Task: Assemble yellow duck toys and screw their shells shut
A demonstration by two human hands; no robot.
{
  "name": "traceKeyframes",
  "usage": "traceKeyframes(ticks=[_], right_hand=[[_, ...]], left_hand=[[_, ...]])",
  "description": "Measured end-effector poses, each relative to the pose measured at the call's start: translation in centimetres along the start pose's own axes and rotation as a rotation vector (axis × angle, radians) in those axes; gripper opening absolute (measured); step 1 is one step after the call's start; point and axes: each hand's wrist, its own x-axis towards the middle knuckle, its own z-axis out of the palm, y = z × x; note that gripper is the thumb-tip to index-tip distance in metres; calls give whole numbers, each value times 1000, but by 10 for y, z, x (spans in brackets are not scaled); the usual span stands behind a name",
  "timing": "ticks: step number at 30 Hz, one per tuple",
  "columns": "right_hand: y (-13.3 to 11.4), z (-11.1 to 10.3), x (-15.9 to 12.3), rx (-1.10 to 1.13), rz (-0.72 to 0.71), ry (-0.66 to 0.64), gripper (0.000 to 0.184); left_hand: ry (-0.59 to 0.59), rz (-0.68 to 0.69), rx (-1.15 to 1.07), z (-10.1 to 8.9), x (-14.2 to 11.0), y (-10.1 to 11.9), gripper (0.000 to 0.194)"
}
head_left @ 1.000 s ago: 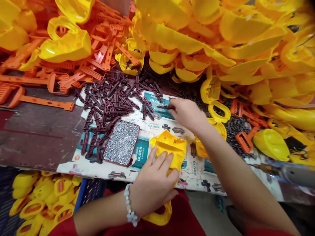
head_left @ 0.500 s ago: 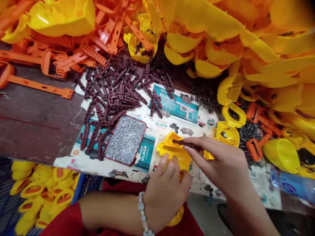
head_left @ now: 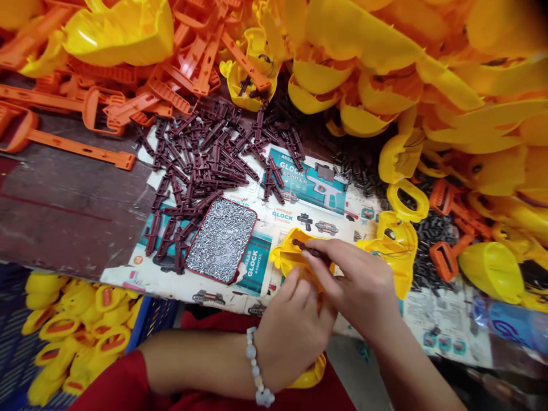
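I took the printed sheet (head_left: 299, 194) as my reference point. At its near edge, my left hand (head_left: 291, 337) was curled narrow over a yellow plastic shell (head_left: 285, 257), with the fingers closed across its face. This grip appeared intended to keep the shell steady against pressure from my other hand. My right hand (head_left: 359, 279) was in a narrow pinch on a maroon plastic strip (head_left: 310, 249), held between thumb and fingers, with one end resting on the shell's upper part. The pinch looked suited to controlling so slim a part. Whether the strip was seated in the shell I could not tell, as my fingers hid most of the contact.

A yellow piece (head_left: 310, 374) showed just past the sheet's near edge, below my left hand; I could not tell whether it belonged to the shell. On the sheet, beyond my hands, lay a loose pile of maroon strips (head_left: 201, 165), apparently spread out for easy picking. Just nearer lay a red-edged tray of screws (head_left: 220, 240). Beyond the sheet, orange straps (head_left: 77, 128) were heaped to the left, yellow shells (head_left: 377, 51) along the far side, and small black parts (head_left: 432, 240) to the right. Off the near edge, a blue crate (head_left: 158, 314) held yellow parts (head_left: 81, 337).
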Motion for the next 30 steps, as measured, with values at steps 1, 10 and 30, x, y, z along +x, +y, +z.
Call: traceKeyframes(ticks=[1, 10, 30], right_hand=[[1, 2, -1, 0, 10, 13, 17], [13, -20, 32, 106, -16, -311, 26], [22, -56, 25, 627, 302, -85, 14]], left_hand=[[-9, -2, -5, 1, 0, 1, 20], [-90, -18, -12, -2, -1, -1, 20], [-105, -22, 13, -4, 1, 2, 24]])
